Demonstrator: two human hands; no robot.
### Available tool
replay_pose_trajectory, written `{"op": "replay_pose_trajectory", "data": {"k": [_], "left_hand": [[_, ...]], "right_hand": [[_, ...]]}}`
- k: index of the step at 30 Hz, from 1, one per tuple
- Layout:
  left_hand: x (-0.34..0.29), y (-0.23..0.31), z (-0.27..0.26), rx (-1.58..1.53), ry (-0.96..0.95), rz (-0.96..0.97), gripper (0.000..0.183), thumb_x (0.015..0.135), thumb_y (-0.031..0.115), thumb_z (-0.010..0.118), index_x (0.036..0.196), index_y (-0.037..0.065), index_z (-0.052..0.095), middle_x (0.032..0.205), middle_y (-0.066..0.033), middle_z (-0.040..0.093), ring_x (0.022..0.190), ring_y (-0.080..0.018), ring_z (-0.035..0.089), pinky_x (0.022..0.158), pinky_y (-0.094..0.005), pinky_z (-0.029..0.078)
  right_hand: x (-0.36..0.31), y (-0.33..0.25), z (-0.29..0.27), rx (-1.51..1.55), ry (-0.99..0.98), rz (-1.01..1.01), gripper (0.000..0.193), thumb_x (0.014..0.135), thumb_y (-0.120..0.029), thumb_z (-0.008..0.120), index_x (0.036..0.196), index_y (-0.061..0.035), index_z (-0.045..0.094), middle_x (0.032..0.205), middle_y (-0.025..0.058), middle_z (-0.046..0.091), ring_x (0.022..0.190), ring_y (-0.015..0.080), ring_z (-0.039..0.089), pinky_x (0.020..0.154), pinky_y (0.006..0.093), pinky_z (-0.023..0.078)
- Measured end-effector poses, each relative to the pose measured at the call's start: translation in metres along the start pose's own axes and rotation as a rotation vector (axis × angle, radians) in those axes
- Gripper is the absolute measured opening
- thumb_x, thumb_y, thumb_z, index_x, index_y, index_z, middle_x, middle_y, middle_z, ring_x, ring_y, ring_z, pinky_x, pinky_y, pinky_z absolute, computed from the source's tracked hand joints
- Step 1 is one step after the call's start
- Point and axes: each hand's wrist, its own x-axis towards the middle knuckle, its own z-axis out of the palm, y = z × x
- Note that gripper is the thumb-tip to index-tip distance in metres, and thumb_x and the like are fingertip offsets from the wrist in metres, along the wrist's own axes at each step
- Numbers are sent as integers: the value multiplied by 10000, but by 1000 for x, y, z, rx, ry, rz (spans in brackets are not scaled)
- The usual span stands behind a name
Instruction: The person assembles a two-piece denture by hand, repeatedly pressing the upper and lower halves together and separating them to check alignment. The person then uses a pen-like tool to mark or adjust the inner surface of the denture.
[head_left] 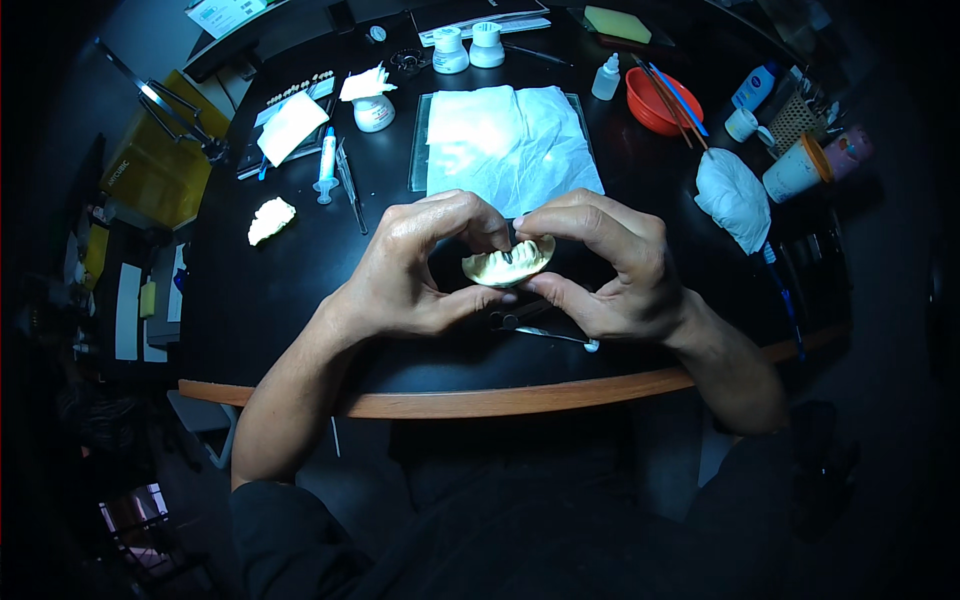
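A cream-coloured dental cast (508, 270) is held up just above the near part of the black table, its row of teeth facing up. One tooth near its middle has a dark patch. My left hand (405, 265) grips the cast's left side between thumb and bent fingers. On the other side, my right hand (625, 262) pinches it with the thumb below and fingertips at the upper edge. The fingertips of both hands nearly meet over the teeth. Below the cast lies a thin metal tool (548, 335), partly hidden by the right hand.
Beyond the hands, white tissue (515, 145) covers a glass slab (419, 150). A syringe (327, 168), tweezers (350, 185) and a pale lump (271, 220) lie left. A red bowl (650, 108), a dropper bottle (606, 78) and a crumpled cloth (733, 195) are right. Two white jars (451, 52) stand behind.
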Motion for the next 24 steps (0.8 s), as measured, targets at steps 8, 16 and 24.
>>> {"op": "replay_pose_trajectory", "data": {"k": [8,16,24], "left_hand": [[-4,-6,5,-41,63,50,423,731,123,941,1037,-43,702,938,-132,728,883,-215,742,794,-340,607],[-5,-3,5,-35,67,34,398,738,114,933,1041,-32,720,943,-136,733,884,-227,743,795,-343,604],[1,-1,5,179,175,162,396,643,4,903,991,34,717,921,-67,731,876,-236,705,771,-363,547]], "right_hand": [[0,-2,0,21,4,8,531,740,3,852,1242,22,680,976,141,721,871,239,740,744,338,605],[0,-1,-1,11,5,14,540,743,-17,849,1255,20,682,953,133,716,852,237,730,744,335,600],[2,-4,-6,109,2,358,735,739,-207,876,1402,-39,607,1278,170,546,1113,253,619,885,375,578]]}}
